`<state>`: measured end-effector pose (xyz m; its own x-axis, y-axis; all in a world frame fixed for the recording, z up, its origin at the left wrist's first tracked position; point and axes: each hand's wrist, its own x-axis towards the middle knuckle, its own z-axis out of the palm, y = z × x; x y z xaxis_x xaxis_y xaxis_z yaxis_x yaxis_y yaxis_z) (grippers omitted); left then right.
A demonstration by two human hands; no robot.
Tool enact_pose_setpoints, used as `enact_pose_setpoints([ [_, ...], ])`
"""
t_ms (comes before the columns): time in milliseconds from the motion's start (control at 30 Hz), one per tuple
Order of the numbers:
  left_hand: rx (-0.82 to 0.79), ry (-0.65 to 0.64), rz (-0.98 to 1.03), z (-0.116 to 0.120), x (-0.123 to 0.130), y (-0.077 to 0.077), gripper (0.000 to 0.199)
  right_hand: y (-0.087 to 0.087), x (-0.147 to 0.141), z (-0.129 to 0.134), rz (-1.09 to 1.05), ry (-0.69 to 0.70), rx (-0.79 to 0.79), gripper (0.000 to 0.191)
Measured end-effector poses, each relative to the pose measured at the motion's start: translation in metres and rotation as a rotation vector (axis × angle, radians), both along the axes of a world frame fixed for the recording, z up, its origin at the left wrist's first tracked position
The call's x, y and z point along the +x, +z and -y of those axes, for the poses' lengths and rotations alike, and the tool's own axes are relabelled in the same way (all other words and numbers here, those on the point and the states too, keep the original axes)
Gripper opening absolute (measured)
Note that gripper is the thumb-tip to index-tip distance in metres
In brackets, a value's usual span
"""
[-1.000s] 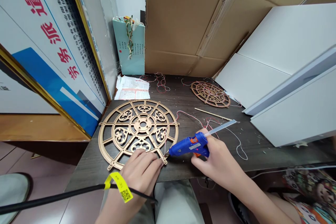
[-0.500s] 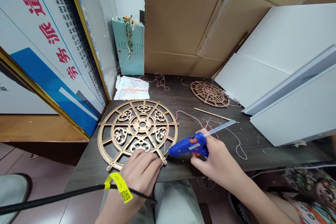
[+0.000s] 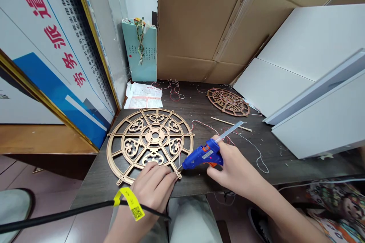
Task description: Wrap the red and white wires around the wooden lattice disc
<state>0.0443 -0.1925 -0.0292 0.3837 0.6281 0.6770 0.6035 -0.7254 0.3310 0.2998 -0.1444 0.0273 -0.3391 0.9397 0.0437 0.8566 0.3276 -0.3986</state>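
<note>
The large golden-brown openwork disc, spoked like a wheel (image 3: 148,136), lies flat at the near left of the bench (image 3: 196,188), a dark wood-grain top. It looks light and stiff but thin, so its fine scrollwork would probably snap under a hard squeeze; the solid outer rim and spokes seem the safest hold. The left hand (image 3: 152,186) rests over its near rim; I cannot tell whether that grip pinches or only presses.

The right hand's grip (image 3: 232,163) is wrapped around the blue plastic glue gun (image 3: 201,156), its nozzle at the disc's near-right spoke end. The gun is likely light, best taken by the handle; its tip may be hot. A translucent glue stick (image 3: 229,131) juts from its back.

Red-and-white thread (image 3: 207,123) trails rightward, near a thin pale wooden stick (image 3: 230,124). A smaller reddish-brown openwork disc (image 3: 219,103) lies far right. Brown cardboard (image 3: 194,26) stands at the far side, white panels (image 3: 310,45) at the right.
</note>
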Motion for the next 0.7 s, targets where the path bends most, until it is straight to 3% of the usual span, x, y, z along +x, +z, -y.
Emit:
enact_pose_setpoints([
  [200,0.003,0.006,0.020,0.000,0.000,-0.001,0.017,0.006,0.002,-0.003,0.073,-0.006,0.033,0.020],
  [400,0.011,0.004,0.009,-0.003,0.001,0.001,0.016,0.008,0.000,-0.003,0.077,0.039,0.018,0.036],
  [567,0.018,0.003,0.015,-0.003,0.002,0.003,0.016,0.011,0.000,-0.004,0.065,0.025,0.005,0.023],
  [700,0.031,0.011,0.008,-0.003,0.001,0.004,0.015,0.013,0.002,-0.005,0.041,0.024,0.009,0.025],
])
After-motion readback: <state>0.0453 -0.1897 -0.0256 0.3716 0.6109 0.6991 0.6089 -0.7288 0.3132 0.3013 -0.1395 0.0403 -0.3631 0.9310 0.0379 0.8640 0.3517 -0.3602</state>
